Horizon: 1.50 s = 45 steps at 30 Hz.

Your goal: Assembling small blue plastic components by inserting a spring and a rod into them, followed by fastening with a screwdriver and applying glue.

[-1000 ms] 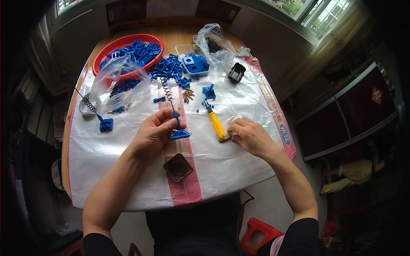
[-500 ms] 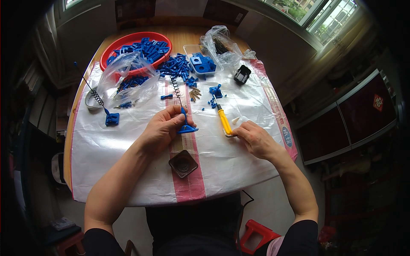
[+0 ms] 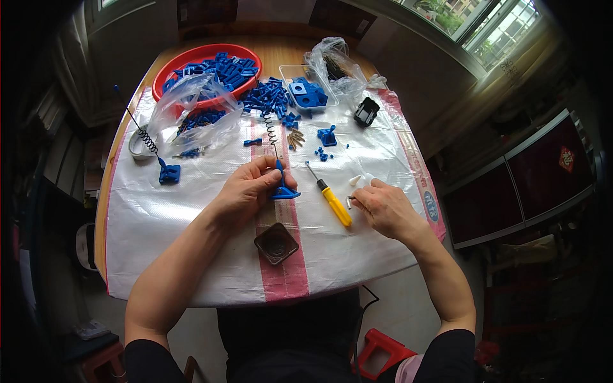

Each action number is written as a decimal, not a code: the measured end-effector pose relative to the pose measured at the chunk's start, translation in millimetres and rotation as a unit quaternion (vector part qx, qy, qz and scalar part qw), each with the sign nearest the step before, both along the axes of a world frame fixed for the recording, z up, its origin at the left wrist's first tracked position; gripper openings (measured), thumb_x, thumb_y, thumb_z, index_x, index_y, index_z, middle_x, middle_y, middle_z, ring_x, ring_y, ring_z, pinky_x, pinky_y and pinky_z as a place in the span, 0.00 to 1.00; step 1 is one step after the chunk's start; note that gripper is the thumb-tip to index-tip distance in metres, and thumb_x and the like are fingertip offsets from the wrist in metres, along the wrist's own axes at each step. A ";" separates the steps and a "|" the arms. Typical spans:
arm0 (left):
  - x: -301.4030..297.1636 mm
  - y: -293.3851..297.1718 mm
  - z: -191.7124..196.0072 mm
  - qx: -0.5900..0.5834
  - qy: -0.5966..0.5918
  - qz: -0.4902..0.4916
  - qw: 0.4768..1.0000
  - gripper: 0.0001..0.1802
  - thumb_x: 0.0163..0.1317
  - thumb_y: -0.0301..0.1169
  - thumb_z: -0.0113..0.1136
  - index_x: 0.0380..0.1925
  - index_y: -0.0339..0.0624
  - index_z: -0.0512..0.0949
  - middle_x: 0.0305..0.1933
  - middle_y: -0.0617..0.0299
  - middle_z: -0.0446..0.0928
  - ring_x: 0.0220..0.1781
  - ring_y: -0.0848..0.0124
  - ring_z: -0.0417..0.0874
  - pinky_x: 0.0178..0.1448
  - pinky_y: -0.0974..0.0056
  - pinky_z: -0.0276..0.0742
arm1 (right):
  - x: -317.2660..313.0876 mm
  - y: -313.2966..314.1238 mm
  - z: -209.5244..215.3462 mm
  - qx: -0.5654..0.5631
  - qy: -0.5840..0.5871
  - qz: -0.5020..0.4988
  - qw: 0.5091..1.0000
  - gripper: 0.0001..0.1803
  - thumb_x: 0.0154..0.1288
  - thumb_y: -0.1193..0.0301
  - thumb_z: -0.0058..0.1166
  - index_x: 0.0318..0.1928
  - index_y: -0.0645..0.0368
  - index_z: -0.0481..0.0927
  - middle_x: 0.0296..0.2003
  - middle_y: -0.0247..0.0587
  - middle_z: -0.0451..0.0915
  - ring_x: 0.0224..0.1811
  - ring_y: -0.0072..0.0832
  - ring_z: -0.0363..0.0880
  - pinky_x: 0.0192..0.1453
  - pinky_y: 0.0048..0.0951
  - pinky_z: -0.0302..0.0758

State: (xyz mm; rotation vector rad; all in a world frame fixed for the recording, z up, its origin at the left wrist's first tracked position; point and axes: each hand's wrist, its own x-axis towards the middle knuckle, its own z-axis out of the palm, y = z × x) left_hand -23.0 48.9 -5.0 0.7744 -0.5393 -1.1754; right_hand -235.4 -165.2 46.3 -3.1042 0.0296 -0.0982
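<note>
Two hands work: the left hand (image 3: 246, 191) pinches a blue plastic base (image 3: 283, 191) with coiled spring, the right hand (image 3: 385, 209) clasps small white pieces (image 3: 359, 182) beside a yellow-handled screwdriver (image 3: 330, 195).

Daylight enters from the window (image 3: 491, 25) far beyond the fingers (image 3: 268, 167), leaving the tabletop (image 3: 128, 134) evenly bright with soft shadows. Around them focus is sharp; the rim darkens heavily, and straight edges bow.

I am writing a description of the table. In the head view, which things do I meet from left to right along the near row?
Small blue base with spring rod → left hand → yellow-handled screwdriver → right hand.
</note>
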 end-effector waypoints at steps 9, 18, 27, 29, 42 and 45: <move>-0.3 -1.2 -2.1 -0.001 -0.001 0.013 1.000 0.12 0.67 0.26 0.57 0.49 0.37 0.73 0.44 0.56 0.80 0.49 0.67 0.82 0.58 0.60 0.79 | -4.7 60.3 1.1 0.390 -0.122 -0.094 0.908 0.14 0.74 0.65 0.49 0.34 0.64 0.76 0.24 0.39 0.80 0.23 0.26 0.76 0.29 0.26 0.71; -0.4 5.5 5.3 0.036 -0.017 0.003 0.999 0.19 0.65 0.26 0.60 0.55 0.36 0.72 0.43 0.56 0.81 0.46 0.67 0.84 0.55 0.60 0.82 | 4.0 65.3 -6.2 0.442 -0.054 -0.207 0.871 0.20 0.76 0.60 0.46 0.33 0.64 0.75 0.21 0.40 0.79 0.20 0.23 0.80 0.21 0.26 0.71; -3.3 7.3 9.1 0.023 0.020 -0.037 0.999 0.23 0.65 0.32 0.62 0.57 0.36 0.71 0.42 0.58 0.81 0.46 0.69 0.84 0.55 0.62 0.80 | 54.1 63.1 -13.7 0.758 -0.234 -0.069 0.605 0.14 0.74 0.64 0.48 0.47 0.64 0.73 0.29 0.42 0.80 0.30 0.28 0.84 0.31 0.27 0.82; -3.8 7.7 7.4 0.016 0.029 -0.046 0.998 0.22 0.65 0.33 0.62 0.56 0.36 0.72 0.42 0.58 0.81 0.46 0.69 0.84 0.54 0.63 0.80 | 68.3 65.7 -17.1 0.713 -0.259 -0.025 0.651 0.10 0.72 0.72 0.52 0.48 0.65 0.73 0.33 0.45 0.82 0.34 0.29 0.85 0.34 0.26 0.82; -1.0 1.0 -8.0 0.010 0.067 -0.082 0.994 0.18 0.66 0.31 0.59 0.53 0.35 0.74 0.43 0.58 0.82 0.46 0.69 0.84 0.54 0.64 0.80 | 70.9 63.6 -47.6 0.638 -0.292 0.017 0.712 0.09 0.65 0.84 0.56 0.45 0.67 0.77 0.44 0.45 0.81 0.49 0.29 0.80 0.56 0.29 0.77; 0.3 0.4 -11.5 0.003 0.064 -0.078 0.995 0.18 0.67 0.31 0.59 0.54 0.35 0.74 0.43 0.57 0.82 0.46 0.69 0.84 0.53 0.65 0.81 | 76.3 65.4 -47.4 0.654 -0.291 0.055 0.696 0.08 0.64 0.85 0.56 0.44 0.67 0.78 0.45 0.46 0.80 0.51 0.31 0.80 0.58 0.31 0.76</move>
